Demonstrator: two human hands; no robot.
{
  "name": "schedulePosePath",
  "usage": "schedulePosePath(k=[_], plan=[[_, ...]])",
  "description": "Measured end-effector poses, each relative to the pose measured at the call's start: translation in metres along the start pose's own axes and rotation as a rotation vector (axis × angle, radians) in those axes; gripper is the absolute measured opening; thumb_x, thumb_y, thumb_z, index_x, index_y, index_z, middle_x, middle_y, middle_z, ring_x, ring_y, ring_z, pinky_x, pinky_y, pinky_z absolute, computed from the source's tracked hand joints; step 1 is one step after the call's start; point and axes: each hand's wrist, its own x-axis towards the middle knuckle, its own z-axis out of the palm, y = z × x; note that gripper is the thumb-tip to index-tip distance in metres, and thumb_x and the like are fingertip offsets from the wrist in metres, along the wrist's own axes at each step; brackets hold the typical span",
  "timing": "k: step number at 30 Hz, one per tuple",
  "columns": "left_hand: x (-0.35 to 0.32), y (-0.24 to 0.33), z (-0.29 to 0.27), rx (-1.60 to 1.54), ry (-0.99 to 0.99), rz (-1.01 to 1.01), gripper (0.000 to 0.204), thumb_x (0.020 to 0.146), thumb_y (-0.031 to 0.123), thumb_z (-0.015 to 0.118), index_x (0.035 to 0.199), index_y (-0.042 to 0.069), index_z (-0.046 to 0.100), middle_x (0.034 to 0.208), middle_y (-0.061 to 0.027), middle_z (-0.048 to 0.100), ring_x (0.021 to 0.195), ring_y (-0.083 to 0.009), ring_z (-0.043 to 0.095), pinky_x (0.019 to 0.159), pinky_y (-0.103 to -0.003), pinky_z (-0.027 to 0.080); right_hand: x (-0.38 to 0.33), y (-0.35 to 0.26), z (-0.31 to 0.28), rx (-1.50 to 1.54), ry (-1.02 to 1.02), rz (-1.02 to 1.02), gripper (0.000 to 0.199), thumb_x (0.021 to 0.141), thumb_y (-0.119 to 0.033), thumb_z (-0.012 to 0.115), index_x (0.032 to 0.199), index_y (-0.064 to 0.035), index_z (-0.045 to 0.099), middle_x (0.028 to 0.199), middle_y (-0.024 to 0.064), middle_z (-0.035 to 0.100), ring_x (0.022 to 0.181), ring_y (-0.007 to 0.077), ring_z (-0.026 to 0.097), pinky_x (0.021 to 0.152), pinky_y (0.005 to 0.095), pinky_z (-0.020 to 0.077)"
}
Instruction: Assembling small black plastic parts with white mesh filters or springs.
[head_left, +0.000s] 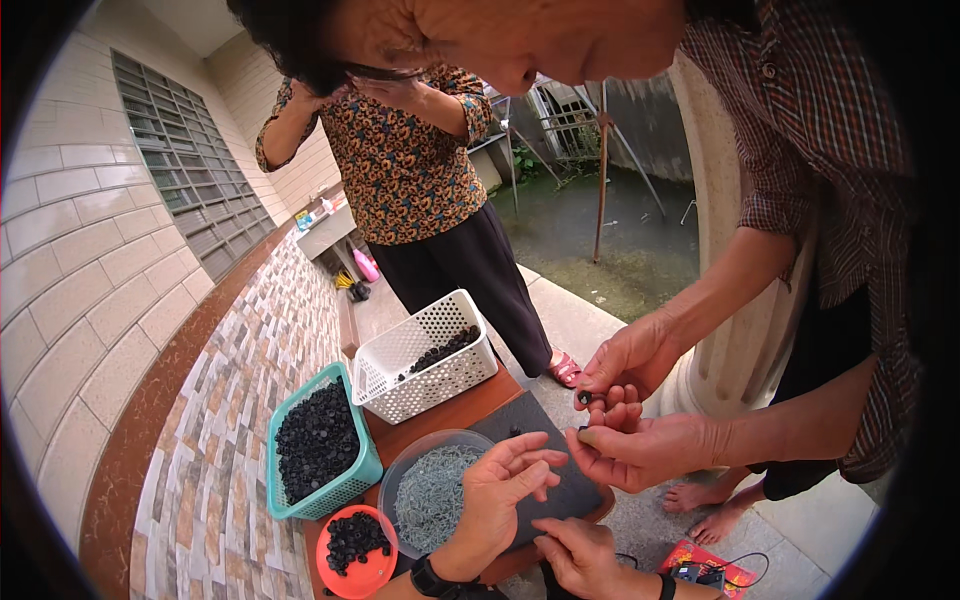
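My left hand point(503, 490), a dark watch on its wrist, is raised over the edge of a clear round tub point(392, 488) of thin bluish-grey pieces. Its fingers are loosely bent and apart, and I see nothing in them. Low in front, my right hand point(582, 556) hovers at the near end of a dark grey mat point(545, 440); its fingertips are parted with nothing visible between them. Across from it, a co-worker's hands point(640, 440) hold a small black part point(585, 397) in a pinch. Another small dark part lies on the mat.
A teal basket point(345, 480) full of black parts, a white perforated basket point(425, 390) with some black parts and an orange bowl point(375, 580) of black parts crowd the brown table. A second person point(410, 180) stands behind. A red packet point(735, 575) and cable lie on the floor.
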Motion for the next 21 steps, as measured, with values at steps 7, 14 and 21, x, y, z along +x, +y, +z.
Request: schedulePosePath(k=[7,14,21], plan=[[-0.054,0.023,-0.067,0.205,0.342,0.212,0.027,0.084,0.003,0.061,0.109,-0.006,0.056,0.089,-0.0155,0.067,0.071,-0.0126,0.061,0.061,-0.022,0.047,0.009,0.018,0.005,-0.084,-0.051,-0.124,0.027,0.072,0.007,0.066,0.098,0.0025,0.060,0.067,0.0119,0.056,0.055,0.0279,0.053,0.050,0.0355,0.0414],[-0.103,-0.001,-0.132,0.459,0.597,0.110,0.022,0.082,0.001,0.063,0.103,-0.004,0.061,0.084,-0.0071,0.066,0.071,-0.0076,0.059,0.062,-0.018,0.045,0.030,0.037,0.033,-0.136,-0.131,-0.158,0.024,0.070,0.008,0.066,0.092,-0.0004,0.061,0.071,0.0106,0.056,0.062,0.0286,0.054,0.054,0.0362,0.0422],[-0.107,-0.032,-0.154,0.565,0.598,0.126,0.021,0.081,-0.003,0.063,0.101,-0.002,0.064,0.083,-0.0007,0.061,0.073,-0.0041,0.053,0.067,-0.018,0.044,0.057,0.051,0.085,-0.139,-0.292,-0.194,0.017,0.067,0.007,0.064,0.080,-0.0033,0.062,0.070,0.0095,0.056,0.067,0.0287,0.052,0.059,0.0383,0.0424]])
